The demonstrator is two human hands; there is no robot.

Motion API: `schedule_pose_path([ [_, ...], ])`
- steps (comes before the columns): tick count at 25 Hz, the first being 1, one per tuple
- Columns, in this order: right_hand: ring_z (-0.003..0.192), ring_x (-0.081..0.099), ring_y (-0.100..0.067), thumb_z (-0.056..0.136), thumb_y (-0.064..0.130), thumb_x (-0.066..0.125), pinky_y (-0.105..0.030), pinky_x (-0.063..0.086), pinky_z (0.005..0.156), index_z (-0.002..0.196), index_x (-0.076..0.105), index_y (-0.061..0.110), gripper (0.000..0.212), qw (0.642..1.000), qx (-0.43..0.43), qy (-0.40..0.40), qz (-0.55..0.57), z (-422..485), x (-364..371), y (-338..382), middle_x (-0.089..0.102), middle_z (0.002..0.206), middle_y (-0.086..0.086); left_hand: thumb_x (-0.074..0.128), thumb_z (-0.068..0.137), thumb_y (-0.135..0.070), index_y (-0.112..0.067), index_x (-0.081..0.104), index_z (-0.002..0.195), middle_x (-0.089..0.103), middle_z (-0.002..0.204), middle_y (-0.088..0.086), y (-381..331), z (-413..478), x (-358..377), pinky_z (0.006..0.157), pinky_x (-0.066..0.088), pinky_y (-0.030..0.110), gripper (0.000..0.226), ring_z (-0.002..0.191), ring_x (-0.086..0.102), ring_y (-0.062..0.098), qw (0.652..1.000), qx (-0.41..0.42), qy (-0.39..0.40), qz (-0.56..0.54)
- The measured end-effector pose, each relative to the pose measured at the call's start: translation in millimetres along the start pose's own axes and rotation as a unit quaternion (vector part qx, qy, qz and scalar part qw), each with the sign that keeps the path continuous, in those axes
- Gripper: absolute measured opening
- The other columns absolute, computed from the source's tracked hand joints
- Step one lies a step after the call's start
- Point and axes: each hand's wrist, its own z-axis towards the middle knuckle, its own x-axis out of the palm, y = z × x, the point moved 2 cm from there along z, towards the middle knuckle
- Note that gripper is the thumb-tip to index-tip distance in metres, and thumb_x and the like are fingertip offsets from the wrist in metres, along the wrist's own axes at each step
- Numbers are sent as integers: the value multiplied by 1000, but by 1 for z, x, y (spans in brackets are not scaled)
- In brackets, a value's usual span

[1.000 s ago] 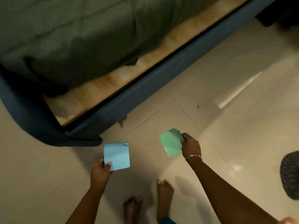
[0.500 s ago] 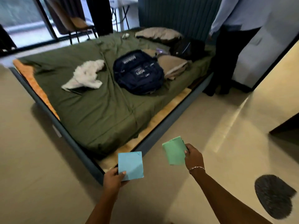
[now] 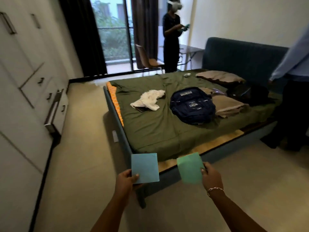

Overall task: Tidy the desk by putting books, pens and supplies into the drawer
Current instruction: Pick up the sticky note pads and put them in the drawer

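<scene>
The person stands by the corner of the bed (image 3: 150, 131) with a flat thing in each hand. The left hand (image 3: 126, 181) pinches the blue square (image 3: 145, 167) at its bottom corner, with the thumb on top. The right hand (image 3: 212, 179) pinches the green square (image 3: 189, 169) by its right edge, with the thumb on the front. Both squares stick out past the knuckles, up in the air, side by side and close but not touching. I think this is the carrying step: the supplies are picked up and have to go into a drawer. For that the person must walk to a drawer, and one hand has to be free to pull it open, so maybe both squares should go into one hand first. Far off to the left of the left hand is a white cupboard with small drawers (image 3: 41, 84), and they look shut. Far ahead, past the squares, a desk (image 3: 192, 48) stands near the window, but I can't see a drawer on it. I can't tell if the squares are paper pads or thin cards. The green one is blurry, and the fingers under both are hidden.
</scene>
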Motion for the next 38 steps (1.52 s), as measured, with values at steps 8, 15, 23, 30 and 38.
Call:
schedule_pose_path([
  [8,91,60,-33,90,-4,48,-36,46,72,105,59,-6,20,962,-170,203,68,-121,87,109,64,100,-23,52,89,6,9,55,116,64,87,10,41,-160,-148,54,57,21,27,77,62,22,968,11,-222,-112],
  [15,82,53,-25,86,-9,49,-34,39,70,102,62,-6,21,867,-308,379,100,-340,179,228,63,96,-21,49,92,3,-5,53,109,59,104,13,79,-362,-307,67,57,31,19,98,61,28,866,23,-445,-227],
  [23,93,57,-31,85,-13,49,-20,41,62,107,59,-13,25,727,-397,546,127,-650,241,314,62,105,-26,53,89,4,2,52,114,59,116,20,146,-599,-453,75,55,37,25,98,60,28,728,69,-618,-288],
  [30,87,51,-24,84,-14,47,-34,45,67,107,58,-14,26,650,-337,673,105,-861,261,323,62,105,-27,52,89,6,3,50,122,61,110,18,212,-757,-509,74,55,38,34,98,61,30,590,28,-743,-316],
  [38,94,63,-38,80,-3,54,-49,51,85,107,64,-1,29,595,-396,699,15,-982,282,318,67,103,-23,62,84,3,5,56,118,62,117,18,268,-820,-560,82,56,44,34,102,62,32,510,-104,-826,-217],
])
